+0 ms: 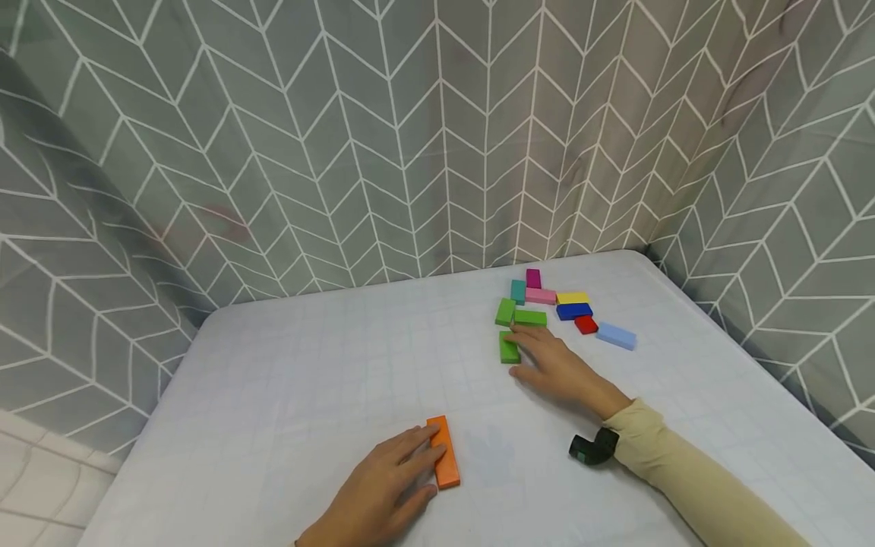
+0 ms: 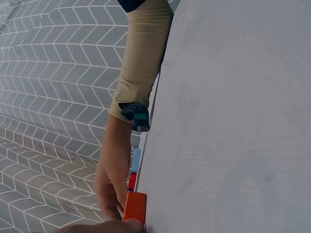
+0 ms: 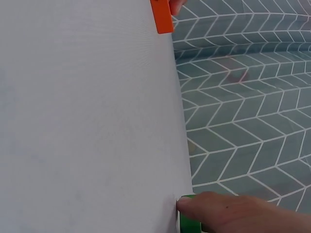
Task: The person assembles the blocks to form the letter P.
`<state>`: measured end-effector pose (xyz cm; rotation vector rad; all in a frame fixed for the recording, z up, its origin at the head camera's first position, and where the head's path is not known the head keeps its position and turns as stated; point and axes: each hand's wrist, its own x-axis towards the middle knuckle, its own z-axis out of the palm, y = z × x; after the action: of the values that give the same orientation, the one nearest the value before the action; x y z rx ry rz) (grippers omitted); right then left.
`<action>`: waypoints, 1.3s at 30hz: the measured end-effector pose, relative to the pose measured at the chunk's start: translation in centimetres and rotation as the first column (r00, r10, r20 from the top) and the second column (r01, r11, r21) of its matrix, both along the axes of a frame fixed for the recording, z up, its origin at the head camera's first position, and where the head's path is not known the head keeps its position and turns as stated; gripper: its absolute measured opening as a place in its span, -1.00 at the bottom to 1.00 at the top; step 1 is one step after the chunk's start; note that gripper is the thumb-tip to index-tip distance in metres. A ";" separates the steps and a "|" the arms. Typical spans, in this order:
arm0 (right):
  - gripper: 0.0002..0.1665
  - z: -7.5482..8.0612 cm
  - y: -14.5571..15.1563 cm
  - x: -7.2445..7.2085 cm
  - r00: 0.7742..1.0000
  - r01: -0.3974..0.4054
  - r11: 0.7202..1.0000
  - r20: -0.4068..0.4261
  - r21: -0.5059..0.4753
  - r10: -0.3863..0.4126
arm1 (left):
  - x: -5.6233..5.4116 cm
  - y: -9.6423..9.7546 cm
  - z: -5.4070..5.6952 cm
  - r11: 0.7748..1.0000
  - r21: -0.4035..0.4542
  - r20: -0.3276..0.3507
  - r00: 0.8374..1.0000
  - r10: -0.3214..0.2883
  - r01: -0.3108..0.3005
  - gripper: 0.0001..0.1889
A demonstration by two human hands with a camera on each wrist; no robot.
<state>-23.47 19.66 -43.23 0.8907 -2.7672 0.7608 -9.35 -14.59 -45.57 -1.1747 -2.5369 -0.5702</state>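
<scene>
An orange block (image 1: 446, 456) lies lengthwise on the white table. My left hand (image 1: 386, 486) rests at its left side, two fingertips on it and the thumb by its near end. In the left wrist view the thumb overlaps that orange block (image 2: 135, 206). Farther right, my right hand (image 1: 557, 365) pinches a green block (image 1: 509, 351), index finger at its far end and thumb at its near corner. In the right wrist view the thumb lies against this green block (image 3: 189, 221). Two more green blocks, one upright in view (image 1: 505, 311) and one crosswise (image 1: 530, 318), lie just beyond.
Behind the right hand lie teal (image 1: 518, 292), magenta (image 1: 533, 279), pink (image 1: 541, 296), yellow (image 1: 572, 298), blue (image 1: 574, 311), red (image 1: 585, 325) and light blue (image 1: 617, 336) blocks. A patterned grey curtain (image 1: 410, 152) stands along the table's back and sides.
</scene>
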 end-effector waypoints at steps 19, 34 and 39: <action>-0.40 -0.6 0.4 -0.8 1.000 0.003 1.000 0.004 -0.013 -0.003 | 0.0 -0.1 -0.1 1.000 -0.016 0.018 1.000 0.018 -0.018 -0.52; -0.44 -0.7 0.4 -0.6 1.000 -0.002 1.000 -0.014 -0.014 0.002 | 0.1 -0.1 -0.1 1.000 -0.021 0.030 0.999 0.022 -0.021 -0.53; -0.44 -0.7 0.4 -0.7 0.999 -0.002 1.000 -0.032 -0.009 0.001 | 0.0 -0.1 -0.1 1.000 -0.021 0.025 0.999 0.024 -0.023 -0.54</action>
<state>-24.20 20.08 -43.93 0.8953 -2.7340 0.7518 -9.33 -14.68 -45.70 -1.1504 -2.5802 -0.5584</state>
